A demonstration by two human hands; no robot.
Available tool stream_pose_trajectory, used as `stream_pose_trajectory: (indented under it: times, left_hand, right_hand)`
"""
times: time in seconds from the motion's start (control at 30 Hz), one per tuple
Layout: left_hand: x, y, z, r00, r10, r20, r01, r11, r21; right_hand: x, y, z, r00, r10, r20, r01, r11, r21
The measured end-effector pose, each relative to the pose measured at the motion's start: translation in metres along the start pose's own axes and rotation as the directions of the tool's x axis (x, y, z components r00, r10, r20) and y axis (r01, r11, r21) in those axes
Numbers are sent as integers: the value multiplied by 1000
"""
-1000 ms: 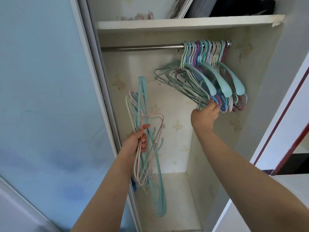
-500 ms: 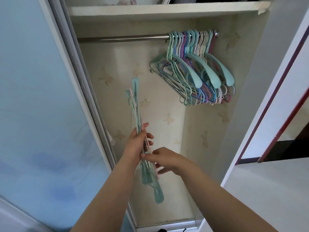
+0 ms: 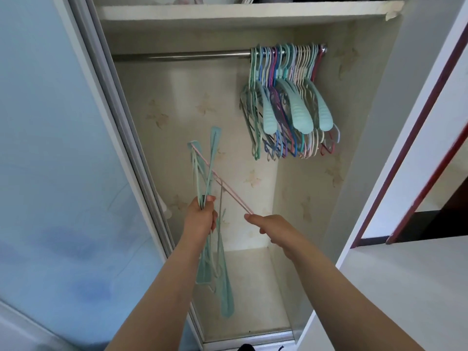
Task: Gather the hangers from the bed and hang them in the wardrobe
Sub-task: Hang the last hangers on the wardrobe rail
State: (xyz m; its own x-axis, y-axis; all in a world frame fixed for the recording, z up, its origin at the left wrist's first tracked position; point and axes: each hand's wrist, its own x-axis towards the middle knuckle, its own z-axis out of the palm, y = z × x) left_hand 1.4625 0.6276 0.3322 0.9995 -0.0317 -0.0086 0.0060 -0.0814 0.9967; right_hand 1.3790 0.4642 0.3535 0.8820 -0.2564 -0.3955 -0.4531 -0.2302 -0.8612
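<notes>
A bundle of hangers [image 3: 206,188] is gripped mid-length in the left hand [image 3: 201,219], fingers curled round it, ends sticking up and trailing down past the wrist. One pink hanger [image 3: 222,184] is pinched at its lower end by the right hand [image 3: 272,228], thumb and finger closed on it, and is angled out of the bundle; its upper end is crossed with the teal ones near the top.

Risks, judged: the pink hanger is likely snagged where it crosses the bundle, so a sharp pull may drag others loose or drop them to the wardrobe floor [image 3: 250,287]. The left grip is on a loose, splayed stack and slippage is possible. The hook may also be caught on the hung hangers [image 3: 286,105] when lifted.

Room: the rod [image 3: 182,56] is bare from its left end to the hung cluster, which is packed against the right wall. That bare stretch is the open approach. The shelf [image 3: 228,12] sits just above the rod, so little headroom is left for hooking. The door frame [image 3: 119,117] is close beside the left hand.
</notes>
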Motion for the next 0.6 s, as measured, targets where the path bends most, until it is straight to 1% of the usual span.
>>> stream_pose_trajectory:
  times: [0.1, 0.17, 0.23, 0.33, 0.4, 0.53, 0.6]
  left_hand:
    - [-3, 2, -1, 1000, -4, 5, 4, 999, 36]
    - [-3, 2, -3, 1000, -27, 14, 26, 998, 58]
    - [-3, 4, -5, 998, -49, 40, 47, 998, 35]
    - [-4, 6, -6, 996, -53, 73, 57, 997, -57]
    - [-3, 5, -8, 994, -74, 81, 85, 987, -137]
    - [4, 6, -16, 977, -189, 104, 210, 940, -268]
    - [6, 4, -21, 969, -220, 108, 242, 930, -277]
  right_hand:
    - [4, 10, 0, 996, -57, -68, 61, 997, 56]
    - [7, 17, 3, 985, -92, -149, 100, 994, 41]
    - [9, 21, 4, 957, -129, -259, 126, 992, -28]
    - [10, 25, 1, 899, -198, -391, 111, 966, -233]
    - [12, 30, -3, 892, -197, -407, 68, 948, -310]
    - [17, 46, -10, 918, -120, -378, 2, 954, -299]
    - [19, 57, -11, 922, -109, -371, -14, 950, -312]
